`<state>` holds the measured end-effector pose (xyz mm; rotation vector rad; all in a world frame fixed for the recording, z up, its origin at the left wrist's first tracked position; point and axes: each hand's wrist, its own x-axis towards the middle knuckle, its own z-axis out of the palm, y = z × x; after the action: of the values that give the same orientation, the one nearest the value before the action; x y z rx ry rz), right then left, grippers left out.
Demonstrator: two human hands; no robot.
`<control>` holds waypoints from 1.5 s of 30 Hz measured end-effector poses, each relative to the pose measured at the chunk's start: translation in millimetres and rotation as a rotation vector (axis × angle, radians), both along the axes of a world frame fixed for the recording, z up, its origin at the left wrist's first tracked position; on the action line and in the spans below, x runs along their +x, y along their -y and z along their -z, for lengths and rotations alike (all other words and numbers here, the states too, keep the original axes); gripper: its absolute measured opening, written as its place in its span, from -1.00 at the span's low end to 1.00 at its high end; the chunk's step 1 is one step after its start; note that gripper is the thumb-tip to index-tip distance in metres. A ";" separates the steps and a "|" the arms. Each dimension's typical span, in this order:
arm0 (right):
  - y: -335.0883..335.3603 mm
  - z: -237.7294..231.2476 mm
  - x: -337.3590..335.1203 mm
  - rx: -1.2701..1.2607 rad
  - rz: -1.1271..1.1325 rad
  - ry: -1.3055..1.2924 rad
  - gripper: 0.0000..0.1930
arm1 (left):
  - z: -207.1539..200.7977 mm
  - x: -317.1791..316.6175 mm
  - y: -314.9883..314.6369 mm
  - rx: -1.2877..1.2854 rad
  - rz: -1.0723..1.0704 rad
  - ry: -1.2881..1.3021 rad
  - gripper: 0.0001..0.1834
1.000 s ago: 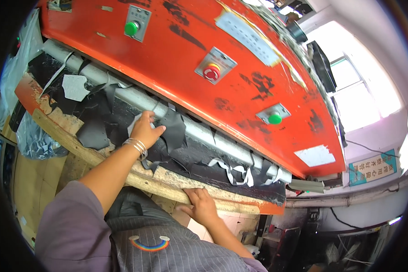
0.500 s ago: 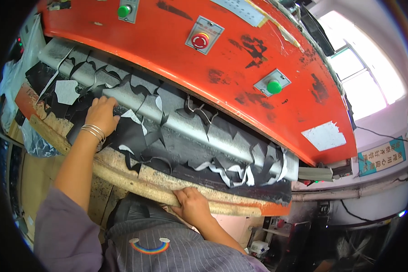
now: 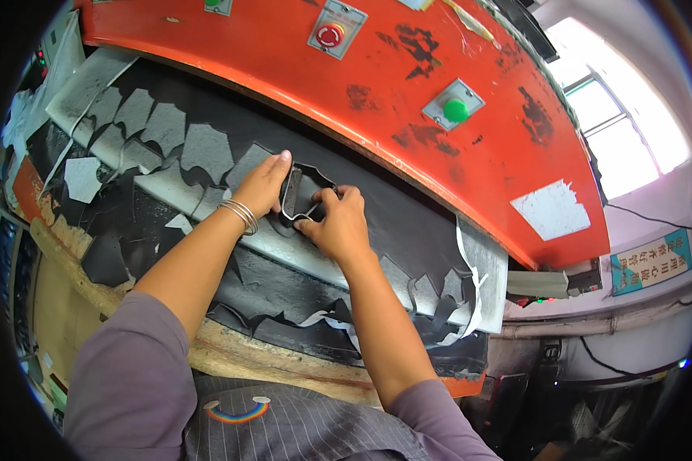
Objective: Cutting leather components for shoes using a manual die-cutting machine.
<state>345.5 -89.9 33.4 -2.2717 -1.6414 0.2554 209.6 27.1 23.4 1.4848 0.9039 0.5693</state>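
Observation:
A metal cutting die (image 3: 293,192), a shaped steel outline with an open middle, lies on the black sheet material (image 3: 392,207) spread over the pale cutting board. My left hand (image 3: 260,184), with bangles at the wrist, holds its left side. Bent fingers and thumb of my right hand (image 3: 341,221) grip its right and near edges. To the left, a row of holes with the die's outline is cut through the sheet, and the grey board (image 3: 207,150) shows through them.
The machine's red front beam (image 3: 377,100) spans the far side, carrying a red stop button (image 3: 330,35) and a green button (image 3: 455,111). Black scraps (image 3: 108,257) and a white offcut (image 3: 82,179) lie at the left. A worn wooden edge (image 3: 277,366) runs along the near side.
Both hands have moved onto the die, my right coming up from the near wooden edge. The black sheet now lies spread flat, with scraps shifted toward me.

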 end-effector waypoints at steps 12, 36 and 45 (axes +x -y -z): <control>178.8 40.9 -14.1 0.267 0.053 -1.023 -0.54 | 11.8 5.5 102.5 0.489 0.386 -0.132 -0.69; 88.3 39.9 77.8 0.288 -0.002 -0.123 -0.34 | 33.6 -97.4 123.1 0.264 0.735 -0.403 -0.56; 2.8 -16.2 86.8 0.169 -0.667 0.509 -0.63 | -18.5 -64.6 100.9 0.681 0.292 -0.314 -0.53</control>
<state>432.3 -92.7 49.7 -1.6739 -2.5350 -0.3353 144.9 -73.8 41.8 2.3277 0.7359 0.4510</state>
